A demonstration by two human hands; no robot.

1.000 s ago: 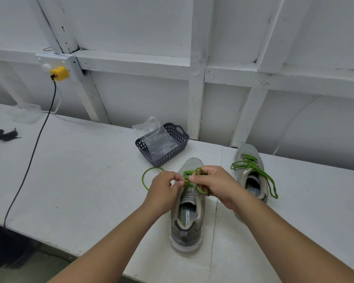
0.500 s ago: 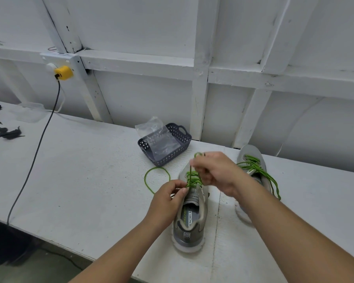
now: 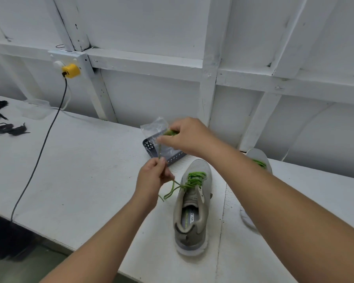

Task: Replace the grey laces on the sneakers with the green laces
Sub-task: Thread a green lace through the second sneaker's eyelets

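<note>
A grey sneaker (image 3: pixel 192 211) stands on the white table (image 3: pixel 80 170), toe pointing away, with a green lace (image 3: pixel 193 179) threaded through its eyelets. My left hand (image 3: pixel 152 178) pinches a loose run of that lace just left of the shoe. My right hand (image 3: pixel 189 136) is raised above and behind it, pinching the lace's far end, so the strand runs taut between both hands. The second grey sneaker (image 3: pixel 259 160), also with green lacing, lies at the right, mostly hidden behind my right forearm.
A dark perforated basket (image 3: pixel 151 147) holding a clear plastic bag (image 3: pixel 154 127) sits behind my hands by the wall. A black cable (image 3: pixel 39 152) runs from a yellow plug (image 3: pixel 71 70) across the table's left. Dark laces (image 3: pixel 9 127) lie far left.
Both hands have lifted off the sneaker and moved left and away, pulling the green lace out and taut. The loop that lay on the table is gone.
</note>
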